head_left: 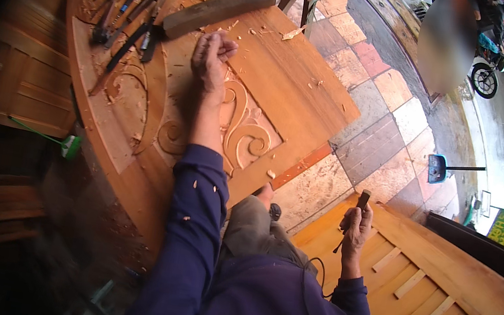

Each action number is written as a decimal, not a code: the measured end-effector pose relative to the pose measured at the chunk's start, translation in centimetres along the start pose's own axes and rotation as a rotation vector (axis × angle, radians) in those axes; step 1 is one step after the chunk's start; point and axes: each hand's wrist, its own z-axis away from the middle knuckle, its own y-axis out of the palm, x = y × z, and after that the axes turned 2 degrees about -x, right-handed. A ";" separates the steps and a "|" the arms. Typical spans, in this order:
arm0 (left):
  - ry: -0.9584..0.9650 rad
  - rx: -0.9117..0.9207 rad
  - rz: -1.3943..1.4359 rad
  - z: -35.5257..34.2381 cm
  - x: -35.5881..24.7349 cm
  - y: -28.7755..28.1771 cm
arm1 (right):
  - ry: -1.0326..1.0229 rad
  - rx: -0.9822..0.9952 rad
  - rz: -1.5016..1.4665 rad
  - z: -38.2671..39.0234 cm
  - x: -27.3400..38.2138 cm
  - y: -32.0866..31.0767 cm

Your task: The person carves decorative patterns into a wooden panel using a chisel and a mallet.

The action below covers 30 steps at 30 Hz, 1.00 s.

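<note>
A carved wooden panel (313, 95) with raised scrollwork (251, 138) lies before me, wood shavings scattered over it. My left hand (213, 57) hovers over or rests on the panel beside the scrolls, fingers loosely bent and apart, with nothing seen in them. Just beyond it lies a long grey-brown wooden bar (221, 13). Out to the right, away from the panel, my right hand (356, 228) is closed round a chisel (364, 199), its handle end up and its thin blade pointing down. Several carving tools (131, 12) lie in a cluster on the panel's far left.
At the lower right is a pale wooden panel (478, 256) with several short strips on it. Paving tiles (371, 103) cover the ground between. A blue dustpan (437, 169), a green brush (70, 146) and a parked motorcycle (485, 78) stand around. A blurred shape is at the top right.
</note>
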 end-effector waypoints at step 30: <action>0.423 0.432 -0.942 15.3 -6.1 -6.0 | -0.544 -0.148 -0.316 20.3 12.9 9.2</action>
